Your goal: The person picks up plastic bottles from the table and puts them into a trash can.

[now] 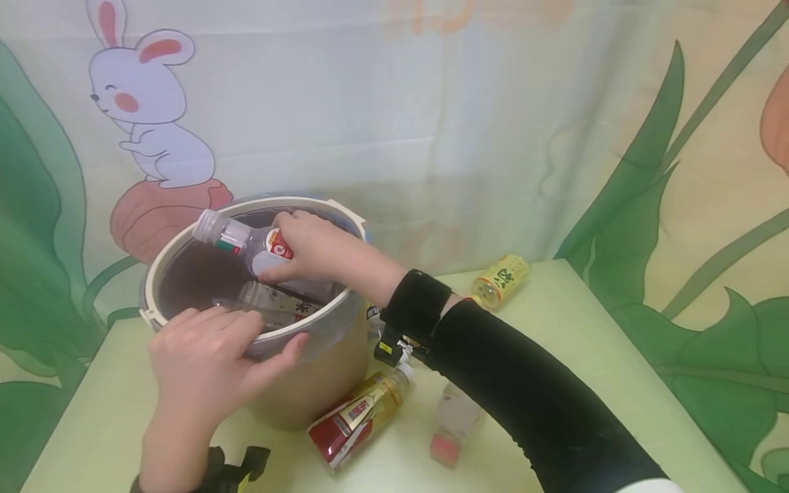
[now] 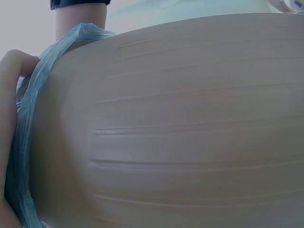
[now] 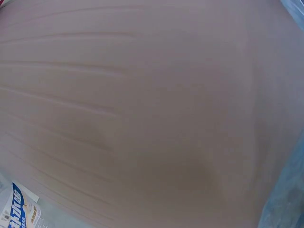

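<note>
A beige bin (image 1: 290, 397) with a pale rim and a thin bluish plastic bag (image 2: 31, 118) as liner stands on the table. My left hand (image 1: 206, 359) grips its near-left rim, fingers over the edge and thumb outside. Inside the bin mouth, my right hand (image 1: 323, 250) holds a clear plastic bottle (image 1: 249, 250) with a red and white label. The bottle is tilted, its neck toward the left rim and its base hidden. Below it in the bin lies another clear bottle (image 1: 277, 301) with a white label. The right wrist view shows mostly the bin's side (image 3: 166, 114).
Right of the bin, a red and yellow labelled bottle (image 1: 357, 418) lies on the table (image 1: 530, 411). Beyond it are a pink-capped bottle (image 1: 453, 424) and a yellow-labelled bottle (image 1: 502, 281). A blue and white labelled bottle (image 3: 21, 209) lies beside the bin. A printed curtain (image 1: 370, 103) hangs behind.
</note>
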The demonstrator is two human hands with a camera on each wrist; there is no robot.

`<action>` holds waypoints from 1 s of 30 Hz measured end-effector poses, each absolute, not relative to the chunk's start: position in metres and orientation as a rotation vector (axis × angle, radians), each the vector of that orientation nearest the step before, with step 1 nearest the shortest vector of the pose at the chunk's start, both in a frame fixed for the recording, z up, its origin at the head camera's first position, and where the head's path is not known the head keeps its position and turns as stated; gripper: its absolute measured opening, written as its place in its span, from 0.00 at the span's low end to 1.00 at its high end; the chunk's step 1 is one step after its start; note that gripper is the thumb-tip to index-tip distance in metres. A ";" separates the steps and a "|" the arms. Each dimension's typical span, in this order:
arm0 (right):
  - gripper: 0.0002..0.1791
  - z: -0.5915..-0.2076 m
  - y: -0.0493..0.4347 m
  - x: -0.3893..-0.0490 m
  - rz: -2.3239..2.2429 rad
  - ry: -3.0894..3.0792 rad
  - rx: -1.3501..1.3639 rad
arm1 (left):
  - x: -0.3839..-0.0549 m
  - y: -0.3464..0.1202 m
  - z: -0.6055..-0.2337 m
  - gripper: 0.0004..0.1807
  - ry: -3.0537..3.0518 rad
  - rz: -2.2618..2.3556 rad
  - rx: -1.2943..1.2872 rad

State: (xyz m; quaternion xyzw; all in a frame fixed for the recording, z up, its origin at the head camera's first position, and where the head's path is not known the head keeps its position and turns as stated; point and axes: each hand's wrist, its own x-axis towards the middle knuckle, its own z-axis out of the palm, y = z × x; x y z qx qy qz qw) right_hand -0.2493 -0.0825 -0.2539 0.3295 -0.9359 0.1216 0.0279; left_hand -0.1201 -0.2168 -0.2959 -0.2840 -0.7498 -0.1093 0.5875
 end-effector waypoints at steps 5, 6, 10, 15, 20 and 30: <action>0.39 -0.256 -0.086 -0.248 0.353 -2.931 1.031 | -0.119 -0.219 -0.296 0.32 -1.754 -0.258 -0.658; 0.39 -0.256 -0.086 -0.248 0.348 -2.941 1.034 | -0.119 -0.219 -0.296 0.32 -1.755 -0.255 -0.657; 0.39 -0.258 -0.087 -0.248 0.318 -2.970 1.041 | -0.119 -0.219 -0.296 0.32 -1.748 -0.260 -0.654; 0.39 -0.258 -0.088 -0.246 0.310 -2.989 1.042 | -0.119 -0.220 -0.296 0.32 -1.750 -0.260 -0.654; 0.39 -0.256 -0.088 -0.244 0.298 -3.009 1.036 | -0.120 -0.221 -0.296 0.32 -1.750 -0.259 -0.655; 0.43 -0.252 -0.090 -0.242 0.325 -2.960 1.060 | -0.120 -0.222 -0.298 0.32 -1.746 -0.255 -0.645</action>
